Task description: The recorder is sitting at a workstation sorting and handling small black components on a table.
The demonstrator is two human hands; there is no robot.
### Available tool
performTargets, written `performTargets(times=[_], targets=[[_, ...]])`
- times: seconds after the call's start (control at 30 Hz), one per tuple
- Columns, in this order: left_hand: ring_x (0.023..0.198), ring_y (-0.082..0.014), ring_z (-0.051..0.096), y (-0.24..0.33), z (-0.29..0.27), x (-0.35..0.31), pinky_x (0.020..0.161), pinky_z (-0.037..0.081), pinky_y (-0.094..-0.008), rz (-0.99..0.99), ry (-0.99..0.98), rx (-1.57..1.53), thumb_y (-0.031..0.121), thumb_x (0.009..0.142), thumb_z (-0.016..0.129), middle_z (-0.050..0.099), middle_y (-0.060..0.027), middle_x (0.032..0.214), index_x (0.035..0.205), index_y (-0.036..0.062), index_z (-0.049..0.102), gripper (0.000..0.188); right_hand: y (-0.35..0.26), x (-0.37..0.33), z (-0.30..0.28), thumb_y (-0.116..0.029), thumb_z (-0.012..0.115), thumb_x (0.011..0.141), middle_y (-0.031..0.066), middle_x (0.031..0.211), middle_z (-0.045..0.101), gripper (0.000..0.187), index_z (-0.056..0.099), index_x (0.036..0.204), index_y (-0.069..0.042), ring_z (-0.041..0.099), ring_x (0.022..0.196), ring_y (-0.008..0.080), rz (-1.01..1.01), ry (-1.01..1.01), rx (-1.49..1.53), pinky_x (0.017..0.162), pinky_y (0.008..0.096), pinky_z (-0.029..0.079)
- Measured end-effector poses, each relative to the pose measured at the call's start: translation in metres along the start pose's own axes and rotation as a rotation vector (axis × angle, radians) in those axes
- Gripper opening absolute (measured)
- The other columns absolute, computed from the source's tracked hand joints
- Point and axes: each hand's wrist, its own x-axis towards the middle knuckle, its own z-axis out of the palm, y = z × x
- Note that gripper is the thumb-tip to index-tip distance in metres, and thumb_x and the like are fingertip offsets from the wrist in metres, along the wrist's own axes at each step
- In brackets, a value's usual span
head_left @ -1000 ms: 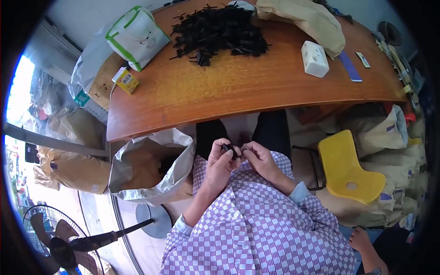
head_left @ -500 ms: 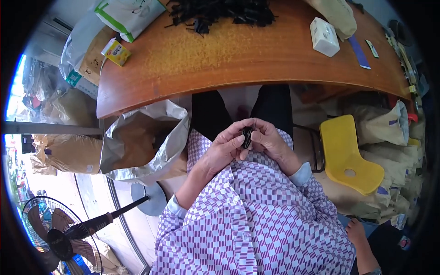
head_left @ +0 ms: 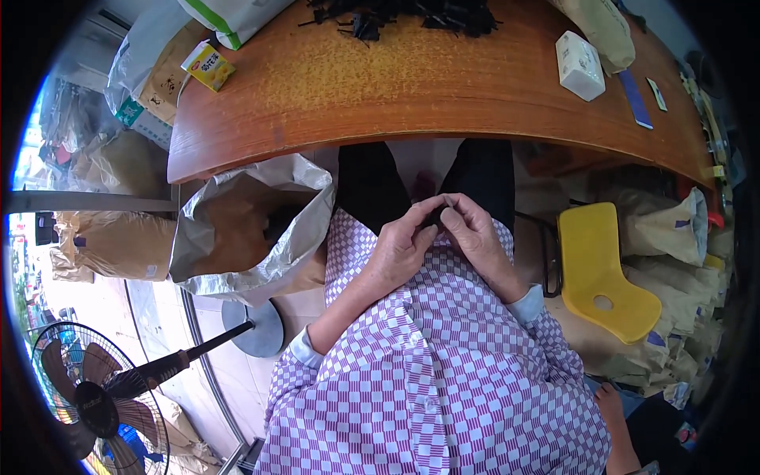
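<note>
Over my lap, my left hand (head_left: 398,247) and my right hand (head_left: 476,236) meet with fingertips curled together. Between the thumbs and forefingers is a small black piece (head_left: 433,219), mostly covered by the fingers. Its exact kind cannot be made out. A heap of similar black strips and pieces (head_left: 443,17) lies at the far edge of the wooden desk (head_left: 340,103). To the left of my hands, below the desk edge, stands an open sack (head_left: 305,245) with a silvery lining and something dark inside.
On the desk are a yellow box (head_left: 210,66), a white tissue pack (head_left: 580,66) and a purple strip (head_left: 636,99). A yellow chair (head_left: 590,253) stands right, among paper sacks (head_left: 661,226). A fan (head_left: 99,408) is lower left. Another person's arm (head_left: 617,427) shows lower right.
My fingers have closed further over the black piece, which shows less now. Both hands have shifted slightly. The whole view has tilted a little, moving the desk upward.
</note>
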Motion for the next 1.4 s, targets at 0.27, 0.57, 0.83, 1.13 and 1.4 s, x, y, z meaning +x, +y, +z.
performTargets(times=[0.27,0.57,0.83,1.13,1.4], targets=[[0.080,-0.0075,0.054,-0.004,0.000,0.001,0.069,0.049,-0.0206,-0.105,0.111,-0.179,-0.003,0.090,0.047,0.057,-0.0036,0.094,0.129,0.0046,0.046,0.040,-0.020,-0.003,0.012,-0.030,0.038,0.099,-0.0045,0.066,0.043,0.041,0.041,0.130,-0.003,0.036,0.054,0.0020,0.121,-0.059,0.008,0.048,0.0162,0.029],[0.079,-0.0080,0.055,-0.001,0.004,0.003,0.069,0.048,-0.0209,-0.071,0.145,-0.078,-0.004,0.089,0.047,0.060,-0.0051,0.095,0.127,0.0036,0.049,0.039,-0.011,0.001,0.011,-0.019,0.042,0.098,-0.0020,0.080,0.049,0.029,0.047,0.122,-0.003,0.043,0.064,0.0026,0.107,-0.026,-0.003,0.053,0.0163,0.036],[0.081,-0.0221,0.065,0.002,0.002,-0.003,0.068,0.051,-0.0300,-0.044,0.309,0.083,-0.004,0.084,0.053,0.063,-0.0181,0.098,0.119,0.0043,0.054,0.036,0.011,0.019,0.018,-0.018,0.041,0.098,-0.0033,0.068,0.045,0.027,0.043,0.123,-0.006,0.039,0.056,0.0015,0.006,-0.087,-0.023,0.048,0.0161,0.031],[0.094,-0.0310,0.061,-0.003,-0.139,-0.037,0.083,0.048,-0.0357,-0.198,0.604,0.736,-0.002,0.079,0.055,0.060,-0.0163,0.104,0.113,0.0047,0.056,0.034,-0.050,0.183,0.013,-0.033,0.064,0.084,0.0056,0.066,0.057,0.034,0.057,0.103,-0.005,0.054,0.056,0.0158,-0.418,0.123,-0.891,0.052,0.0318,0.044],[0.112,-0.0355,0.049,-0.016,-0.116,-0.031,0.094,0.041,-0.0398,-0.055,0.600,0.728,0.002,0.078,0.060,0.050,-0.0179,0.121,0.114,0.0050,0.054,0.037,-0.055,0.290,0.013,-0.032,0.058,0.084,0.0157,0.073,0.063,0.025,0.058,0.087,-0.007,0.062,0.073,0.0353,-0.497,0.397,-1.369,0.059,0.0446,0.047]])
